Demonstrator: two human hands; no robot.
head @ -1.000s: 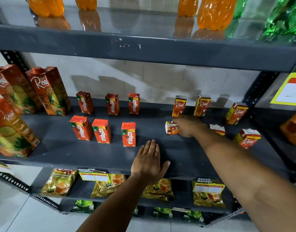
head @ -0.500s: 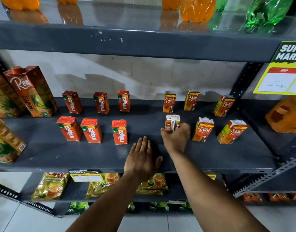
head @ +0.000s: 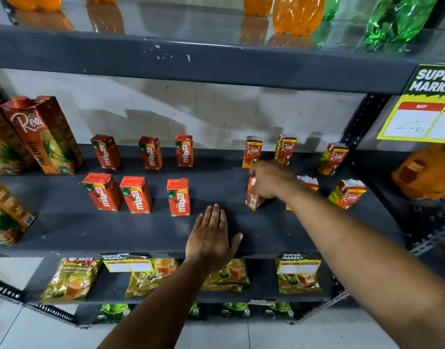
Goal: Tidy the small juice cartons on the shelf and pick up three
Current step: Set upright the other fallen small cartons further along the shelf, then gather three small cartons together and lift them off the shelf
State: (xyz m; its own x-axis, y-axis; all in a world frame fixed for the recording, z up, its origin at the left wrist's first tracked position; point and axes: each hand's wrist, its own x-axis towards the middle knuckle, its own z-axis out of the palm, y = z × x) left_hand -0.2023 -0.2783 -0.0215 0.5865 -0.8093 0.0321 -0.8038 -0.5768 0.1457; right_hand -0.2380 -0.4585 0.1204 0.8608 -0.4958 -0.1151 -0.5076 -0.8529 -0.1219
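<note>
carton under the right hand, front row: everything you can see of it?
The carton is a small orange-red juice box, cardboard by the look, with a white panel near its top and small print low on one side. It stands on the shelf in the front row, tilted and turned edge-on to the camera. The right hand grips its upper part and hides most of it; the brand name cannot be read. No other carton touches it.

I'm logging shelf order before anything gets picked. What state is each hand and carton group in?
right hand: closed on a small Real carton, which is tilted
left hand: open, flat on the shelf
six Maaza cartons: upright, two rows of three
other small Real cartons: upright, unevenly spaced
large Real pineapple carton: upright
</note>
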